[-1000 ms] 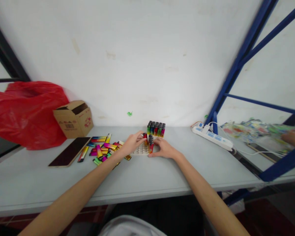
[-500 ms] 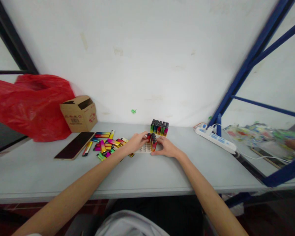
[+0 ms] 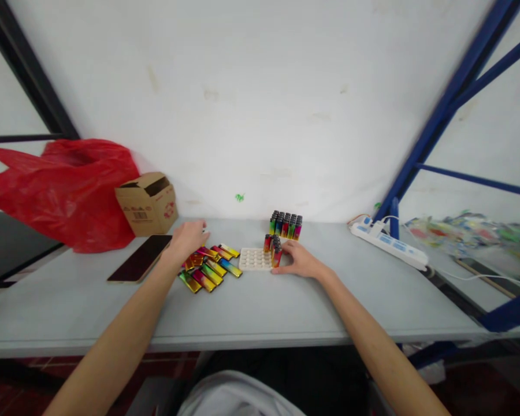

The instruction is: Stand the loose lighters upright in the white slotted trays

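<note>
My left hand (image 3: 190, 238) is over the back of a loose pile of shiny, multicoloured lighters (image 3: 211, 273), its fingers curled together. What they hold, if anything, I cannot make out. My right hand (image 3: 303, 260) grips the right end of a white tray (image 3: 255, 260) with rows of round holes. Its thumb is at the front corner and its fingers are behind the standing lighters. In the tray, a column of upright lighters (image 3: 276, 254) fills the right side, with one more red lighter (image 3: 267, 243) beside it at the back.
Behind the tray stands a full block of upright lighters (image 3: 286, 225). Left of the pile lie a phone (image 3: 141, 257), a cardboard box (image 3: 149, 205) and a red plastic bag (image 3: 69, 196). A white power strip (image 3: 387, 245) with cables lies at right, beside the blue frame (image 3: 433, 127).
My left hand has moved left from the tray to the loose pile, leaving a red lighter standing in the tray. My right hand stays at the tray's right end. The view has shifted slightly.
</note>
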`<act>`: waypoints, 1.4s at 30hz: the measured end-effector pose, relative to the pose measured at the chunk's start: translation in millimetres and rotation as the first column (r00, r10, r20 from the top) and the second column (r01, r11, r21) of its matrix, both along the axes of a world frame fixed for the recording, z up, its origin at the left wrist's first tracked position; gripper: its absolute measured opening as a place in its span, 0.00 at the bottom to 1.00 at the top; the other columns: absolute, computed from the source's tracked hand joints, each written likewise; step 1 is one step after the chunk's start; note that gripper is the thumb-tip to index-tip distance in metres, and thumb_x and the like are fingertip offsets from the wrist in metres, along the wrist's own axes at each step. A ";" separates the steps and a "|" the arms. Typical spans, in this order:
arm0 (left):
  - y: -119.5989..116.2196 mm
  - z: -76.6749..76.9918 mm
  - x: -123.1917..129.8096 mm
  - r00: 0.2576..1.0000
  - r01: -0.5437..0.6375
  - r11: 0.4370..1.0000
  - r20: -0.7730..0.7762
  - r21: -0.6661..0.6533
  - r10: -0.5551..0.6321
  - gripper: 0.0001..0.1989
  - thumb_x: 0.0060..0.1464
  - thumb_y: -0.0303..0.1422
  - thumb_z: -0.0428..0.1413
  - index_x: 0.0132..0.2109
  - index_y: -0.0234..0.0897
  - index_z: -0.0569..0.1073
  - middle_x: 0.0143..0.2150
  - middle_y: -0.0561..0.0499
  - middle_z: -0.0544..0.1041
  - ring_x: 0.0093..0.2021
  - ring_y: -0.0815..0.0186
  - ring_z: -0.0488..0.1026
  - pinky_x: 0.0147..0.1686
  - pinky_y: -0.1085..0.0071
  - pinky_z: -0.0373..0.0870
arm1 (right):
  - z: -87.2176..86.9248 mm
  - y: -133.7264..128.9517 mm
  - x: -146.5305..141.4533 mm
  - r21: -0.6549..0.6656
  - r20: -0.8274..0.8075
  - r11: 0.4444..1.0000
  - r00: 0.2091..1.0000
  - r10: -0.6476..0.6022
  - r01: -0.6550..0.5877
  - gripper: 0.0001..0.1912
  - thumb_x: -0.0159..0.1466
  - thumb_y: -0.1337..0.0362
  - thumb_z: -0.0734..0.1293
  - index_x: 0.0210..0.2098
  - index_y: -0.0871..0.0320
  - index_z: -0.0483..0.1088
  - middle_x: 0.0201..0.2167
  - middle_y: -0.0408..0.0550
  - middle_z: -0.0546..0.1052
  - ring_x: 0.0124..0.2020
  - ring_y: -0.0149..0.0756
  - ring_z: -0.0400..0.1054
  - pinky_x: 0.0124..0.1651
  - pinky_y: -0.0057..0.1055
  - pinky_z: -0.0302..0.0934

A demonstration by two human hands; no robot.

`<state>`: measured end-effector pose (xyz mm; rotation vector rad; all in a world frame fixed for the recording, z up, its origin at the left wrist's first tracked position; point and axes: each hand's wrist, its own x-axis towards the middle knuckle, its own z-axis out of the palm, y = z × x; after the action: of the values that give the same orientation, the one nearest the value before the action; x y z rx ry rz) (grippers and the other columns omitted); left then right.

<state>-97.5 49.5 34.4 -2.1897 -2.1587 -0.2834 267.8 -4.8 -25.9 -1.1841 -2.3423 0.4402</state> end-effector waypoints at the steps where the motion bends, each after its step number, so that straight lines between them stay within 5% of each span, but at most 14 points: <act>1: 0.5 -1.3 -0.7 1.000 -0.004 1.000 -0.018 -0.030 0.003 0.21 0.63 0.36 0.53 0.59 0.33 0.76 0.53 0.32 0.82 0.54 0.43 0.79 0.50 0.56 0.74 | -0.1 0.0 0.1 -0.002 -0.001 1.000 1.000 0.004 -0.004 0.34 0.56 0.44 0.81 0.53 0.59 0.78 0.44 0.54 0.77 0.45 0.48 0.69 0.52 0.43 0.65; 7: 9.0 -12.8 6.4 1.000 0.002 0.998 -0.016 -0.061 -0.002 0.24 0.61 0.32 0.53 0.63 0.33 0.75 0.56 0.29 0.81 0.55 0.40 0.79 0.48 0.54 0.75 | -1.0 0.6 0.2 -0.012 -0.009 1.000 1.000 0.004 -0.004 0.33 0.57 0.43 0.80 0.52 0.59 0.77 0.46 0.54 0.76 0.47 0.48 0.70 0.54 0.43 0.65; 13: 27.2 -26.7 -1.5 0.992 0.055 0.998 0.117 -0.017 -0.052 0.14 0.52 0.34 0.60 0.45 0.36 0.83 0.41 0.37 0.85 0.45 0.47 0.81 0.38 0.64 0.73 | -2.1 1.8 -0.1 0.000 -0.011 1.000 1.000 0.012 -0.012 0.33 0.56 0.43 0.81 0.51 0.60 0.78 0.44 0.53 0.76 0.46 0.48 0.70 0.53 0.42 0.65; 16: 28.8 -24.7 -1.1 0.978 0.109 0.994 0.181 -0.010 -0.105 0.06 0.50 0.34 0.59 0.31 0.38 0.78 0.29 0.42 0.81 0.38 0.51 0.80 0.35 0.67 0.69 | -3.2 2.4 0.1 0.003 -0.015 1.000 1.000 0.008 -0.008 0.34 0.56 0.43 0.81 0.52 0.60 0.77 0.45 0.53 0.76 0.46 0.47 0.70 0.53 0.41 0.65; 19: 24.8 -17.1 5.6 0.935 0.143 0.978 0.304 0.153 -0.184 0.08 0.52 0.36 0.59 0.27 0.39 0.71 0.27 0.46 0.77 0.35 0.54 0.78 0.36 0.66 0.68 | -4.7 3.1 0.3 0.023 -0.008 1.000 1.000 0.003 -0.003 0.35 0.56 0.42 0.81 0.52 0.60 0.78 0.44 0.52 0.76 0.45 0.46 0.69 0.51 0.40 0.64; 22: 17.1 -10.5 20.8 0.768 0.159 0.953 0.574 0.258 -0.283 0.12 0.53 0.43 0.61 0.34 0.40 0.70 0.28 0.50 0.76 0.29 0.60 0.75 0.33 0.66 0.69 | -6.0 4.2 0.2 0.029 -0.017 0.999 1.000 0.016 -0.015 0.35 0.56 0.41 0.80 0.53 0.59 0.78 0.44 0.53 0.76 0.45 0.47 0.69 0.51 0.41 0.64; 27: -8.0 -10.7 61.5 0.253 0.364 0.910 0.919 0.199 -0.303 0.24 0.53 0.53 0.64 0.41 0.40 0.67 0.32 0.52 0.79 0.32 0.62 0.78 0.36 0.65 0.75 | -5.8 4.8 -0.4 0.022 -0.025 1.000 0.999 0.020 -0.020 0.36 0.55 0.42 0.81 0.53 0.59 0.78 0.46 0.54 0.77 0.47 0.48 0.70 0.54 0.42 0.65; 30: -27.2 -13.0 83.5 0.036 0.481 0.861 0.978 0.162 -0.204 0.25 0.53 0.53 0.66 0.43 0.41 0.66 0.30 0.57 0.74 0.32 0.63 0.78 0.36 0.64 0.77 | -4.2 3.7 -1.0 0.016 -0.031 1.000 0.999 0.026 -0.025 0.36 0.55 0.42 0.81 0.55 0.58 0.77 0.47 0.53 0.77 0.47 0.47 0.70 0.54 0.42 0.64; 36: -47.4 -10.2 102.9 -0.151 0.570 0.821 0.986 0.030 0.068 0.18 0.60 0.49 0.60 0.45 0.42 0.67 0.26 0.60 0.65 0.19 0.73 0.58 0.18 0.79 0.53 | -2.1 1.5 -1.2 0.022 -0.021 1.000 1.000 0.010 -0.009 0.34 0.55 0.44 0.82 0.53 0.58 0.77 0.45 0.53 0.77 0.46 0.47 0.70 0.52 0.42 0.65; 42: -44.9 -12.2 106.8 -0.151 0.634 0.772 0.973 -0.039 0.173 0.22 0.65 0.48 0.45 0.27 0.39 0.61 0.20 0.60 0.51 0.17 0.73 0.47 0.17 0.78 0.48 | -0.8 0.7 -1.2 0.020 -0.022 1.000 1.000 0.003 -0.002 0.34 0.55 0.44 0.82 0.53 0.58 0.78 0.43 0.51 0.76 0.45 0.46 0.69 0.52 0.41 0.65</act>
<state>9.3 4.5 22.2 -3.3164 -2.1379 -2.5891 266.6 -4.2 -26.7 -1.1615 -2.3244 0.4272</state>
